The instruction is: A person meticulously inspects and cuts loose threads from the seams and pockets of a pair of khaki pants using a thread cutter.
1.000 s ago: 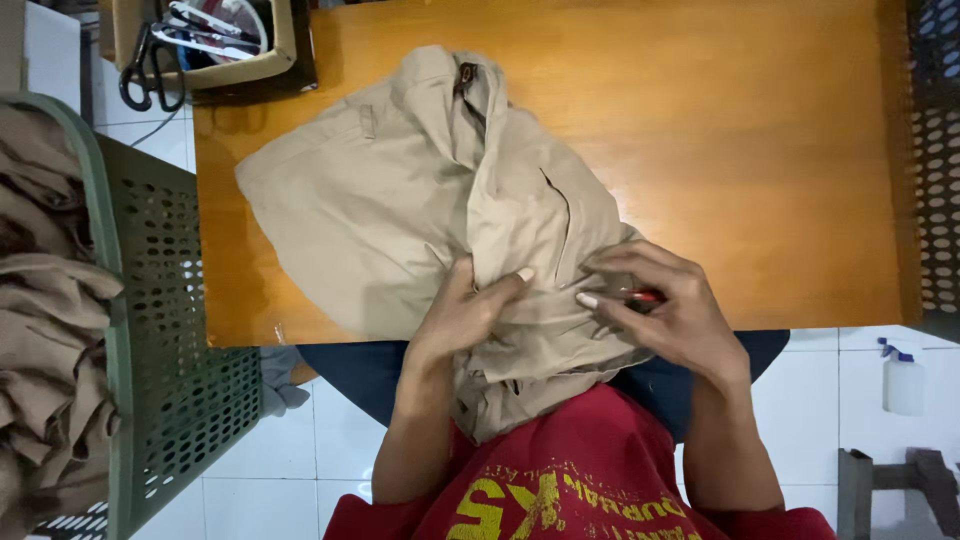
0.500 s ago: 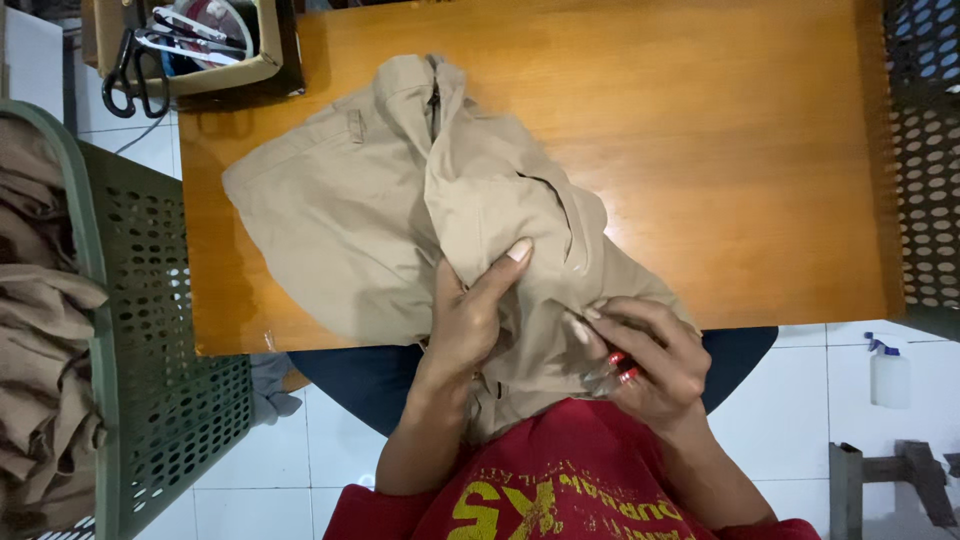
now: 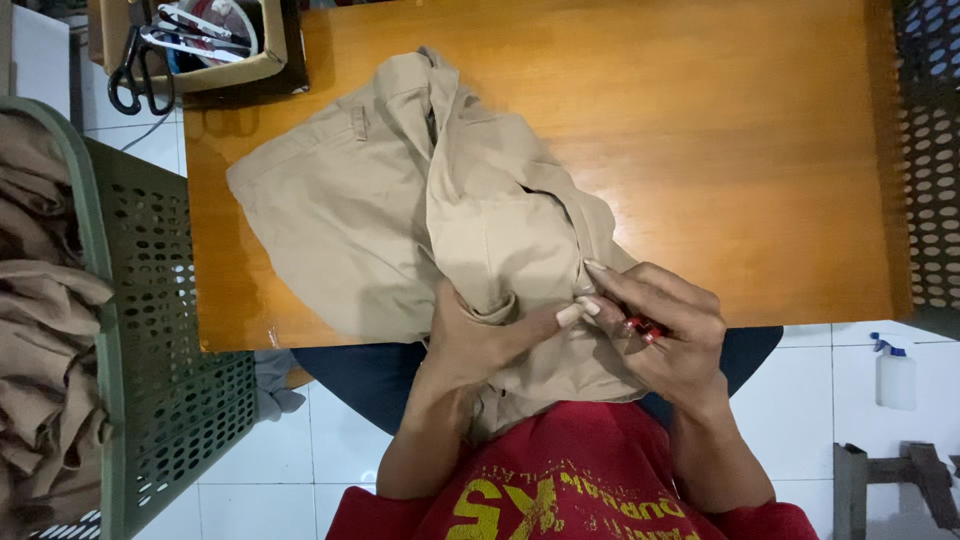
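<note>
A beige pair of trousers [image 3: 400, 210] lies crumpled on the wooden table [image 3: 700, 130] and hangs over its near edge onto my lap. My left hand [image 3: 480, 335] pinches a fold of the fabric at the table's edge, thumb and fingers closed on it. My right hand [image 3: 660, 320] rests on the cloth just to the right, fingertips touching the same fold, and holds a small red tool [image 3: 642, 327] under its fingers.
A green perforated basket [image 3: 140, 330] full of more beige garments stands at my left. A cardboard box [image 3: 200, 45] with scissors sits at the table's far left corner. Another perforated crate [image 3: 930, 160] is at the right. A spray bottle [image 3: 893, 370] stands on the tiled floor.
My left hand slid down from flat on the cloth and now pinches a fold at the table's edge. My right hand moved up to meet it. The trousers shifted slightly.
</note>
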